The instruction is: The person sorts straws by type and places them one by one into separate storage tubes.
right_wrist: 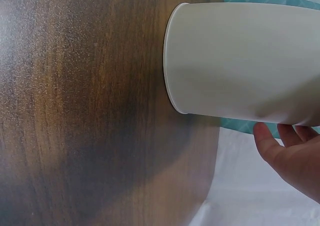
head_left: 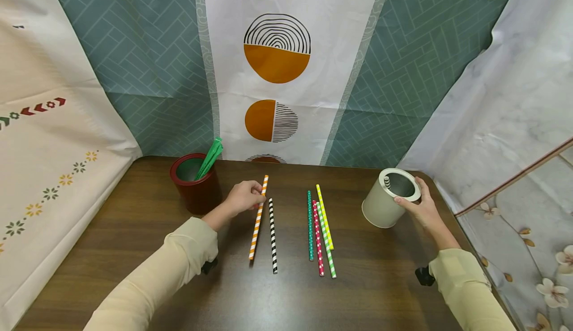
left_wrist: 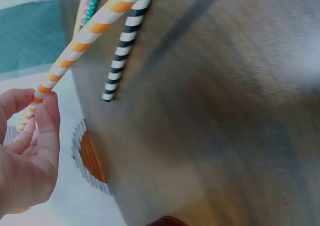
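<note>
My left hand (head_left: 243, 197) pinches an orange-and-white striped straw (head_left: 256, 232) near its far end. In the left wrist view the thumb and fingers (left_wrist: 47, 118) meet around this straw (left_wrist: 75, 53). A black-and-white striped straw (head_left: 273, 236) lies just to its right on the table. On the right, a cream canister (head_left: 378, 209) stands on the table, and my right hand (head_left: 423, 211) grips its upper side, thumb at the rim. One grey-and-white striped straw (head_left: 387, 182) shows inside it. The right wrist view has the fingers (right_wrist: 272, 148) along the canister's wall (right_wrist: 235, 61).
Several straws lie mid-table: teal dotted (head_left: 310, 226), pink dotted (head_left: 318, 241), green striped (head_left: 327, 244) and yellow (head_left: 325, 216). A dark red canister (head_left: 199, 194) holding a green packet (head_left: 210, 157) stands at the back left. Patterned cloth (head_left: 174, 72) hangs behind the table (head_left: 291, 301).
</note>
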`<act>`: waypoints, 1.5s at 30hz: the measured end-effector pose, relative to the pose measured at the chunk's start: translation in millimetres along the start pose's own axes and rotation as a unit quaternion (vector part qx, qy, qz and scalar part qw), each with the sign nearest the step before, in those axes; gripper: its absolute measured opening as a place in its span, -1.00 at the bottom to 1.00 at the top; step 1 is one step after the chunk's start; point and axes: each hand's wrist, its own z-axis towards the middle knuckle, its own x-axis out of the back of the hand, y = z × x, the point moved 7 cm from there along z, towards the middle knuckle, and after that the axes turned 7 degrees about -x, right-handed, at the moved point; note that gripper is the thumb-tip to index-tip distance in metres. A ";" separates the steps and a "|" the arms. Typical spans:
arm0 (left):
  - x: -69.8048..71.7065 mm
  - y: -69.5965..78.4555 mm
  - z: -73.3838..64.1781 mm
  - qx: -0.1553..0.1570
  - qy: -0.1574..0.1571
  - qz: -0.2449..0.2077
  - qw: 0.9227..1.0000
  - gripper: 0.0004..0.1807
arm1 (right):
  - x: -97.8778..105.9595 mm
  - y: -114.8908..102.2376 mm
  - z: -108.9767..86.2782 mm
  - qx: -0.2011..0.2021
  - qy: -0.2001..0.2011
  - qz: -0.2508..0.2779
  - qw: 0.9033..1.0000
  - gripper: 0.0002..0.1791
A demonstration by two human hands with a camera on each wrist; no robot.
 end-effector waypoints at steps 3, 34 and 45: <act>1.0 10.6 2.3 -0.008 -0.009 -0.004 1.000 -0.72 | -0.1 -0.1 -0.2 0.001 0.000 -0.003 1.000 -0.01; 9.8 144.3 28.3 -0.110 0.013 -0.111 0.988 -0.72 | 0.5 0.5 -0.3 0.008 0.008 0.011 1.000 -0.02; -3.4 170.2 37.0 -0.115 0.079 -0.242 0.960 -0.73 | -0.3 0.5 -0.2 0.001 0.000 0.016 1.000 -0.01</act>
